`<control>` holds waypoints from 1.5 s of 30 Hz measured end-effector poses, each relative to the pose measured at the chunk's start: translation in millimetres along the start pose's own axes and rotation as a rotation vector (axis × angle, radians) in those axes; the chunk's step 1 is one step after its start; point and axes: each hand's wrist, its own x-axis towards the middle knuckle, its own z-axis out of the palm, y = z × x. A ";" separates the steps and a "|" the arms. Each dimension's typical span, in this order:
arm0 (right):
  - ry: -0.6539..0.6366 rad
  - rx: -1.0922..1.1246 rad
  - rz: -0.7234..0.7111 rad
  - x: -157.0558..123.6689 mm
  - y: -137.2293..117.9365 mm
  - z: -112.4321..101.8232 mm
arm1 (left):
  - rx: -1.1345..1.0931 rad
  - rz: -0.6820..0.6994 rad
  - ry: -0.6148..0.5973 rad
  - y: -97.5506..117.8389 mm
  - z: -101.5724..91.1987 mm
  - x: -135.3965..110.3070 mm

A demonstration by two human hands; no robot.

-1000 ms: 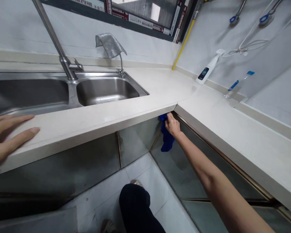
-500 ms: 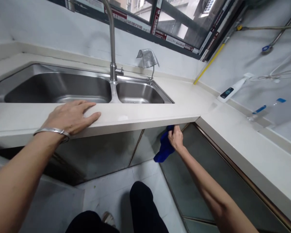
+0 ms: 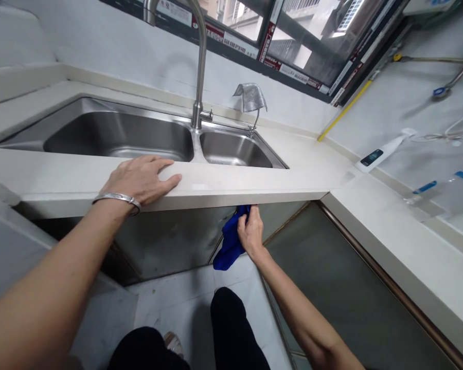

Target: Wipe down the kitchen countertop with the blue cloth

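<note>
My left hand [image 3: 141, 179] lies flat on the front of the white countertop [image 3: 231, 181], its thumb and fingers apart. A metal bangle [image 3: 118, 198] circles that wrist. Just under the counter's front edge, my right hand [image 3: 250, 227] is closed on a blue cloth [image 3: 228, 241], which hangs down to the left of the fingers. The cloth is up against the top of the grey cabinet doors [image 3: 177, 236] below the sink; part of it is hidden behind the hand. Behind my left hand is the larger basin of the steel sink [image 3: 196, 149].
A tall faucet [image 3: 199, 77] rises behind the sink, with a small tap covered in silvery wrap [image 3: 250, 97] to its right. On the right counter are a white handheld device [image 3: 381, 151] and a blue-handled brush [image 3: 424, 187]. A grey panel [image 3: 19, 246] stands at left.
My right hand has moved left along the cabinet top with the blue cloth. My left hand stays on the counter, while the view has shifted slightly left.
</note>
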 end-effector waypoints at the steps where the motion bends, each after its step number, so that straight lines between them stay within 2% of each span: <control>1: -0.022 -0.016 -0.004 -3.7 -6.3 1.0 | -0.001 -0.005 -0.001 0.8 -0.5 -0.5; 6: -0.190 -0.231 0.038 -12.4 -31.3 -4.6 | 0.017 -0.017 0.002 6.2 -3.2 -3.0; 12: -0.397 -0.500 0.081 -4.7 -47.7 -19.9 | 0.018 -0.027 0.011 5.1 -0.1 -1.9; 19: -0.518 -0.616 0.081 -7.5 -65.3 -28.6 | -0.005 -0.026 0.020 4.2 2.5 -1.2; 23: -0.633 -0.587 -0.043 -16.8 -87.4 -23.8 | 0.010 -0.042 0.006 5.9 1.2 -1.6; 25: -0.630 -0.567 -0.084 -20.1 -100.1 -17.7 | 0.010 -0.053 0.015 7.2 0.6 -2.5; 28: -0.544 -0.582 -0.137 -26.1 -115.3 -5.5 | -0.003 -0.055 0.032 8.8 0.2 -4.2; 32: -0.432 -0.556 -0.369 -39.9 -129.0 13.9 | -0.012 -0.054 0.052 9.5 0.4 -5.9; 35: -0.385 -0.482 -0.479 -47.1 -140.5 27.1 | -0.012 -0.036 0.053 9.6 0.2 -6.8; 40: -0.406 -0.352 -0.626 -48.1 -162.8 40.9 | -0.015 -0.029 0.051 10.9 -1.8 -8.5; 45: -0.459 -0.266 -0.758 -45.8 -186.2 44.9 | -0.023 -0.052 0.046 12.7 -3.1 -8.7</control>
